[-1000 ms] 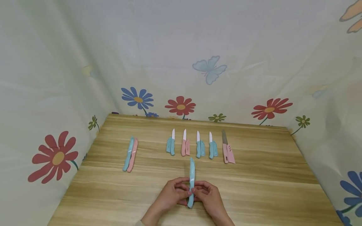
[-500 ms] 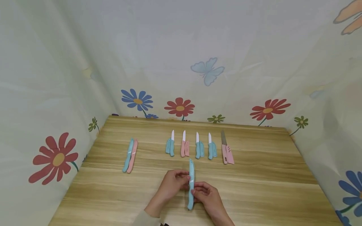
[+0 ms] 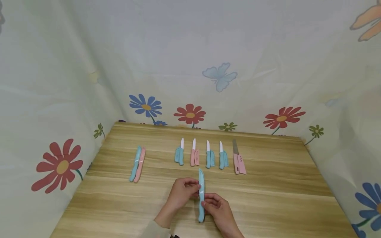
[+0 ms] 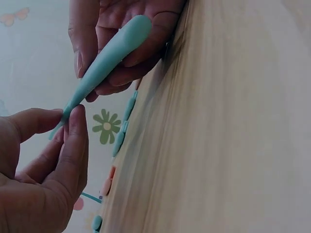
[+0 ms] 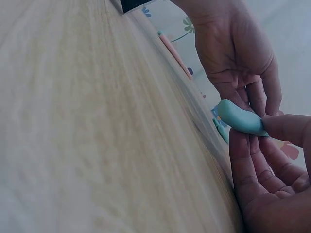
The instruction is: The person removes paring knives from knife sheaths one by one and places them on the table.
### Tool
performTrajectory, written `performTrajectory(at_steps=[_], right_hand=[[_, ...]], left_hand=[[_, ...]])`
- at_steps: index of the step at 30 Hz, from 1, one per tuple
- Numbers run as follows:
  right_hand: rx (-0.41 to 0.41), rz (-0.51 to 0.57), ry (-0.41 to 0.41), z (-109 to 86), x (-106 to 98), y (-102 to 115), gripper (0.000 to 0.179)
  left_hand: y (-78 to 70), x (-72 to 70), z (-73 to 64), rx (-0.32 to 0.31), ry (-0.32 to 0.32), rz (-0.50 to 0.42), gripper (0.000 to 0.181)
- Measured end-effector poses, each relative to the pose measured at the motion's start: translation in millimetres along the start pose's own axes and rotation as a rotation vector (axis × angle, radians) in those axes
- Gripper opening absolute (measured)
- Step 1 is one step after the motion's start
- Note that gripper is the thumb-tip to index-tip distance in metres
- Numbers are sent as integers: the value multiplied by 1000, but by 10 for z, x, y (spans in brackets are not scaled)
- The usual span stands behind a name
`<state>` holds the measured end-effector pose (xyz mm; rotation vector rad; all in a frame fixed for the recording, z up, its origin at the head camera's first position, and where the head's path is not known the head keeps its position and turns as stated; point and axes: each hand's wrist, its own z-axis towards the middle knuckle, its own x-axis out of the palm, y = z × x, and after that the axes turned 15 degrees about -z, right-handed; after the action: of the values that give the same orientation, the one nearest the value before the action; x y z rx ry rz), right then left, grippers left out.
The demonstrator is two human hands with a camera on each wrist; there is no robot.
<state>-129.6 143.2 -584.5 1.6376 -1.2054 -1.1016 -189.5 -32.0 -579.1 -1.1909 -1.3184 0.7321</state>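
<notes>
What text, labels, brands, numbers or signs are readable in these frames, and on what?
None readable in any view.
Three flat light-blue plastic-looking sheaths: faint dark marks, too small to read.
Narrow pink plastic-looking sheath: faint marks, too small to read.
Wide pink plastic-looking sheath: slanted dark marks, no lettering discernible.
Long slim light-blue knife, held: pale streaks, no lettering discernible.

A wood-grain tabletop (image 3: 276, 198) spans the lower half of the frame. Behind it and at both sides rises a pale, creased backdrop sheet (image 3: 166, 43). Its print shows a light-blue butterfly (image 3: 221, 77) at upper centre, an orange butterfly (image 3: 368, 19) cut off at upper right, a red daisy (image 3: 62, 167) at left, a blue daisy (image 3: 368, 200) at lower right.
</notes>
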Motion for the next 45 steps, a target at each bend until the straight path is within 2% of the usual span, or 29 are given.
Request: performTrajectory(at_steps=[7, 16, 28, 45], right_hand=[[2, -3, -4, -27, 6, -18, 40], [5, 15, 10, -72, 29, -31, 40], [18, 4, 31, -122, 40, -28, 39], [19, -3, 39, -175, 55, 23, 40]], left_hand=[[22, 15, -3, -7, -24, -21, 19], [17, 6, -15, 1, -6, -28, 20], [8, -1, -28, -17, -14, -35, 20], [-13, 11, -35, -51, -35, -106, 24]])
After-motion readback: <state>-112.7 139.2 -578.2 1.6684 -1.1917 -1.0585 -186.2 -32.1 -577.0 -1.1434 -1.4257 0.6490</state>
